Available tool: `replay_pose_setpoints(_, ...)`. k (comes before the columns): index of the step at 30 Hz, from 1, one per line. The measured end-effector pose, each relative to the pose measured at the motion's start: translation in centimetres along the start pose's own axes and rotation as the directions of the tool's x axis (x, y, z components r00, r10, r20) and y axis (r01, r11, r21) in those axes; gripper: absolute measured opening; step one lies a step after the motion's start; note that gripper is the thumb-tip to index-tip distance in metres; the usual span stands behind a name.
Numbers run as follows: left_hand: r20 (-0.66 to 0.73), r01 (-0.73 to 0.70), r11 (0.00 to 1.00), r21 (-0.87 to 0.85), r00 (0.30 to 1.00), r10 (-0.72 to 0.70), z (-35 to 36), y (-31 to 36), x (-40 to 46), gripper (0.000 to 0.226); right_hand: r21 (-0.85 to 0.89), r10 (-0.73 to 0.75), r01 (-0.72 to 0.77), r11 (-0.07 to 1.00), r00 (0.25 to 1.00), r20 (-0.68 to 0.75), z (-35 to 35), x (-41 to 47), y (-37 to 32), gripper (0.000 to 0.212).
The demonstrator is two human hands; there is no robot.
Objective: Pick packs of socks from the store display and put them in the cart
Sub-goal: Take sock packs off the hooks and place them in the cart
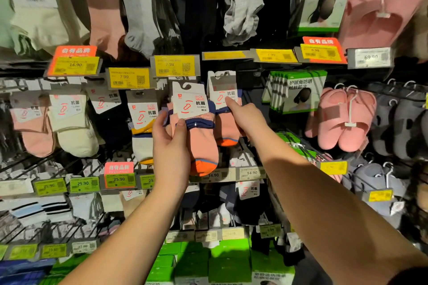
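My left hand (170,146) grips a pack of pink socks (199,143) with navy cuff and orange toe, thumb across its front, held free of the hook in front of the display. Its white label card (191,102) stands above my fingers. My right hand (246,118) holds a second matching pink pack (225,127) that still hangs on its hook just to the right, the index finger lying on its label card (223,90). No cart is in view.
Sock packs hang on hooks all around: a white and yellow pack (142,132) at left, pink and cream ones (74,132) further left. Pink slippers (342,120) and green mask boxes (294,92) hang at right. Yellow price tags (174,65) line the rails.
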State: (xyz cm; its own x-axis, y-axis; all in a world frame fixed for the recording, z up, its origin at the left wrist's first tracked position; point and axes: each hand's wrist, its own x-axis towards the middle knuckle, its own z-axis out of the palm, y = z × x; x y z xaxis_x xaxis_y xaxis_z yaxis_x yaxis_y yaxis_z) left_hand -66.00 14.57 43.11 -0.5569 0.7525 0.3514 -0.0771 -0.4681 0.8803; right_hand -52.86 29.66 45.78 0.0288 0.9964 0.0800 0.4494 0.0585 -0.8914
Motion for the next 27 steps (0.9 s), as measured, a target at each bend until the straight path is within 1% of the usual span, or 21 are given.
replay_pose_setpoints(3, -0.025, -0.002, 1.000, 0.013, 1.000, 0.003, 0.3, -0.3, 0.1, 0.020, -0.085, 0.018, -0.012, 0.996, 0.998, 0.060, 0.2, 0.2, 0.2, 0.095)
replay_pose_setpoints(6, -0.032, 0.038, 0.999, 0.000, 0.999, -0.038, 0.6, -0.4, 0.3, 0.012, -0.073, 0.000, 0.006, 0.997, 0.997, 0.073, 0.1, -0.1, 0.9, 0.097)
replay_pose_setpoints(9, -0.004, 0.074, 0.997, -0.026, 0.997, -0.074, 0.6, -0.7, 0.3, 0.010, -0.050, -0.026, 0.029, 0.998, 0.998, 0.050, -0.3, -0.8, 2.1, 0.088)
replay_pose_setpoints(11, 0.021, 0.091, 0.995, -0.031, 0.996, -0.090, 0.4, -0.9, 0.3, 0.010, -0.015, -0.065, 0.065, 0.998, 0.997, -0.030, -0.8, -2.0, 2.9, 0.073)
replay_pose_setpoints(13, 0.053, 0.093, 0.995, -0.027, 0.994, -0.092, 0.4, -0.9, 0.1, 0.010, 0.071, -0.127, 0.134, 0.988, 0.987, -0.094, -1.1, -3.2, 3.8, 0.052)
replay_pose_setpoints(15, 0.089, 0.093, 0.995, -0.028, 0.992, -0.090, 0.6, -1.0, 0.0, 0.012, 0.193, -0.180, 0.184, 0.964, 0.983, -0.038, -1.1, -4.9, 4.0, 0.035)
replay_pose_setpoints(17, 0.118, 0.097, 0.995, -0.026, 0.989, -0.093, 0.8, -1.3, -0.1, 0.013, 0.330, -0.235, 0.203, 0.922, 0.970, 0.060, -0.5, -6.2, 4.2, 0.033)
replay_pose_setpoints(19, 0.143, 0.092, 0.996, -0.017, 0.986, -0.088, 1.3, -1.6, -0.2, 0.015, 0.442, -0.245, 0.169, 0.881, 0.962, 0.121, 0.2, -6.9, 4.1, 0.029)
replay_pose_setpoints(21, 0.170, 0.087, 0.996, 0.002, 0.982, -0.086, 1.8, -1.6, -0.4, 0.026, 0.521, -0.265, 0.149, 0.841, 0.951, 0.156, 0.6, -7.0, 3.9, 0.022)
replay_pose_setpoints(23, 0.178, 0.074, 0.997, 0.013, 0.981, -0.075, 2.2, -1.5, -0.6, 0.029, 0.551, -0.305, 0.175, 0.816, 0.940, 0.153, 0.5, -6.9, 3.5, 0.020)
replay_pose_setpoints(27, 0.172, 0.019, 0.995, 0.094, 0.984, -0.035, 2.9, -1.4, -0.2, 0.019, 0.552, -0.342, 0.244, 0.797, 0.937, 0.079, -0.5, -6.4, 2.8, 0.028)
